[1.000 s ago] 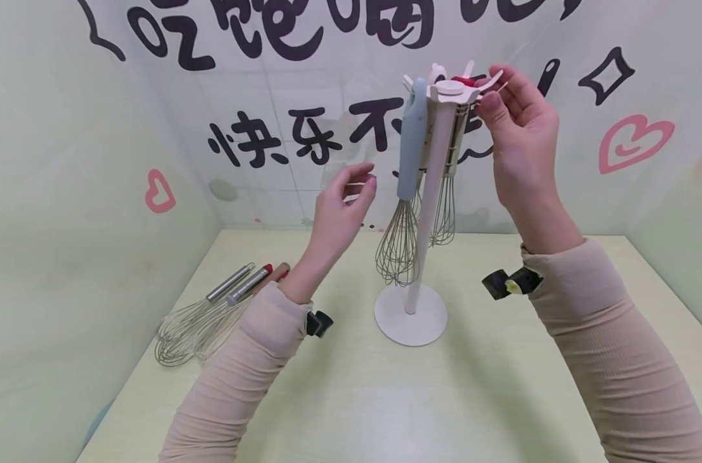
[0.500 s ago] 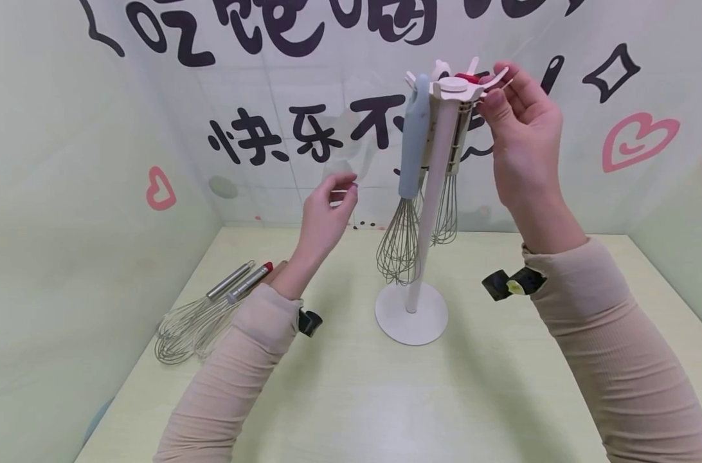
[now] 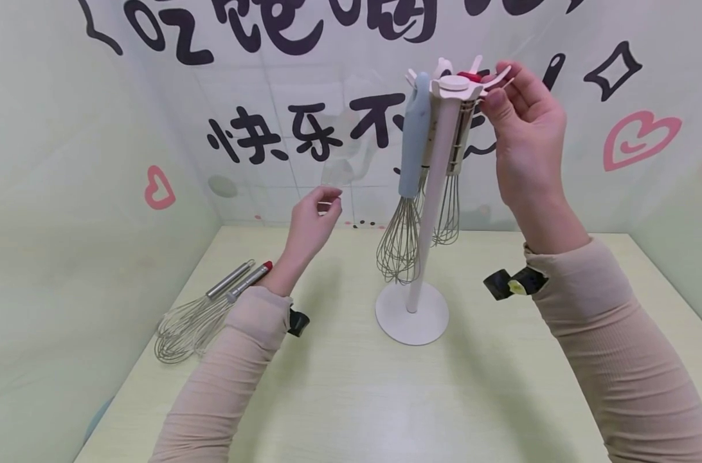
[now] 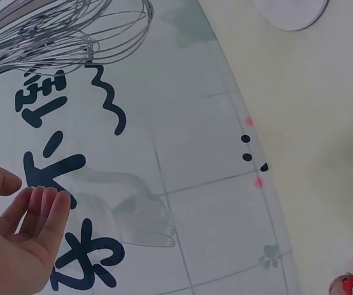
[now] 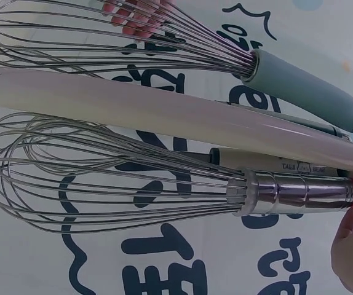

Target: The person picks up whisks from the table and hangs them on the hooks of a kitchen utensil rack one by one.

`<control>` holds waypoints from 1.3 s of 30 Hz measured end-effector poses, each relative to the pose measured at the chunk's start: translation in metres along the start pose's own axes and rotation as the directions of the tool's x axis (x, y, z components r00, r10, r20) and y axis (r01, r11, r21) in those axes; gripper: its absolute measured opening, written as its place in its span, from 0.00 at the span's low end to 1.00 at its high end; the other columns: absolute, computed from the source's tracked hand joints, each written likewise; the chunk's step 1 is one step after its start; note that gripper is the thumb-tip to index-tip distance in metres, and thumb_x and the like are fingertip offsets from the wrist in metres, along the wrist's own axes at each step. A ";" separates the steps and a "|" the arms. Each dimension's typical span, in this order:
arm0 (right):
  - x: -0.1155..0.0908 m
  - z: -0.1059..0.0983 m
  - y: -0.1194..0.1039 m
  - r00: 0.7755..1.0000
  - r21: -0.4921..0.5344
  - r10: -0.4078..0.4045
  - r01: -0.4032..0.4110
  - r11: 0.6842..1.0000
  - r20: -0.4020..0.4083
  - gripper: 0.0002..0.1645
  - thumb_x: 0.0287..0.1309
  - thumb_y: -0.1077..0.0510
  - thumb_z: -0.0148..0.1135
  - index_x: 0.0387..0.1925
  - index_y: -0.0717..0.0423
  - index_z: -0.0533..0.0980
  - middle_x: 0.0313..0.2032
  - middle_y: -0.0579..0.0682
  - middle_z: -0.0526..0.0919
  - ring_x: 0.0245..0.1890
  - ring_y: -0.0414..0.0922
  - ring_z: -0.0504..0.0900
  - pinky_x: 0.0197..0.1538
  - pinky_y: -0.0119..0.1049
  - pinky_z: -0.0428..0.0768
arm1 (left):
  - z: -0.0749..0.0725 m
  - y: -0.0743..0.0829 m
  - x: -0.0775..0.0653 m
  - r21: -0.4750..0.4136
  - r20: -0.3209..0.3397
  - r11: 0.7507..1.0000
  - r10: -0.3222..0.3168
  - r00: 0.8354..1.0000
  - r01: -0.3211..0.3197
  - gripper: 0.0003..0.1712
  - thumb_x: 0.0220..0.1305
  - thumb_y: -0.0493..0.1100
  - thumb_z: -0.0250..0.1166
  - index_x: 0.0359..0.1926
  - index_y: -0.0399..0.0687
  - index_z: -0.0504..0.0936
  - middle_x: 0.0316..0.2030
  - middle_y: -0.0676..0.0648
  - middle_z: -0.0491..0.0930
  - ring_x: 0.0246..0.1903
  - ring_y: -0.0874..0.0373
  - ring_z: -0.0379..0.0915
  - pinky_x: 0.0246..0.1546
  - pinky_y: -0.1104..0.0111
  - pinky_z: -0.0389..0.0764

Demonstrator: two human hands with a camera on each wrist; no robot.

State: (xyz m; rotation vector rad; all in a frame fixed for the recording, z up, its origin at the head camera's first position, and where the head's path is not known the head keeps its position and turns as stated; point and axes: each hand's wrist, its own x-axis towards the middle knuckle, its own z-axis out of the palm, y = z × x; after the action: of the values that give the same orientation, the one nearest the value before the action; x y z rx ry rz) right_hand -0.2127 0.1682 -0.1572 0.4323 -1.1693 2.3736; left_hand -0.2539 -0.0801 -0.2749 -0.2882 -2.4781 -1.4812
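Observation:
A white stand [image 3: 438, 186] with a round base and a ring of hooks on top holds several hanging whisks. The light-blue-handled whisk [image 3: 414, 135] hangs at the near left. Behind the pole are a chrome-handled whisk [image 5: 299, 190] with a red end and a cream-handled whisk [image 5: 275, 160]. My right hand [image 3: 530, 145] pinches a hook at the stand's top right, near the red end. Well left of the stand, in mid-air, my left hand [image 3: 312, 224] holds nothing, its fingers loosely bent. Metal-handled whisks [image 3: 229, 280] lie together at the table's left, partly hidden by my left forearm.
The pale table [image 3: 374, 399] meets a printed backdrop [image 3: 305, 77] with dark characters and pink hearts at its back. Fabric walls rise on both sides. The stand's round base [image 3: 411, 321] sits near the middle of the table.
My left hand has moved left and down, away from the stand, and its forearm now covers the brown handle beside the lying whisks. My right hand stays at the hook.

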 end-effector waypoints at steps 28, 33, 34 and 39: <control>-0.003 0.002 -0.001 0.999 -0.021 -0.036 0.035 0.999 -0.029 0.12 0.49 0.72 0.64 0.38 0.65 0.78 0.33 0.54 0.80 0.35 0.42 0.76 0.44 0.25 0.81 | -0.027 -0.064 -0.008 0.165 -0.039 0.977 -0.129 0.991 0.133 0.19 0.68 0.38 0.50 0.57 0.36 0.74 0.52 0.37 0.78 0.51 0.45 0.75 0.52 0.57 0.79; -0.004 0.002 0.000 0.998 -0.039 -0.049 0.047 0.998 -0.034 0.11 0.49 0.73 0.64 0.38 0.64 0.78 0.33 0.53 0.80 0.35 0.42 0.75 0.42 0.24 0.81 | -0.030 -0.073 -0.011 0.182 -0.038 0.969 -0.163 0.986 0.167 0.20 0.68 0.39 0.50 0.58 0.36 0.73 0.53 0.37 0.77 0.53 0.44 0.74 0.52 0.57 0.79; -0.005 0.002 0.000 0.998 -0.049 -0.058 0.056 0.997 -0.031 0.11 0.50 0.73 0.64 0.38 0.64 0.78 0.33 0.53 0.80 0.35 0.42 0.75 0.42 0.24 0.80 | -0.031 -0.075 -0.012 0.185 -0.039 0.968 -0.166 0.985 0.170 0.20 0.68 0.39 0.49 0.58 0.36 0.73 0.53 0.37 0.77 0.53 0.44 0.74 0.53 0.56 0.79; -0.006 0.003 0.002 0.993 -0.118 -0.114 0.111 0.987 -0.019 0.11 0.51 0.72 0.64 0.38 0.61 0.77 0.34 0.53 0.80 0.36 0.43 0.76 0.43 0.25 0.81 | -0.033 -0.082 -0.015 0.195 -0.053 0.963 -0.178 0.983 0.185 0.21 0.68 0.39 0.49 0.58 0.36 0.73 0.52 0.36 0.77 0.52 0.43 0.74 0.54 0.55 0.78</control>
State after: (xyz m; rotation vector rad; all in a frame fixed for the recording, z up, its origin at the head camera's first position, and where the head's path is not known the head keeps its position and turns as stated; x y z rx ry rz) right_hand -0.2085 0.1631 -0.1601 0.4164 -1.2315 2.1951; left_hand -0.2602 -0.1483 -0.3327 0.0022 -2.6582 -1.2725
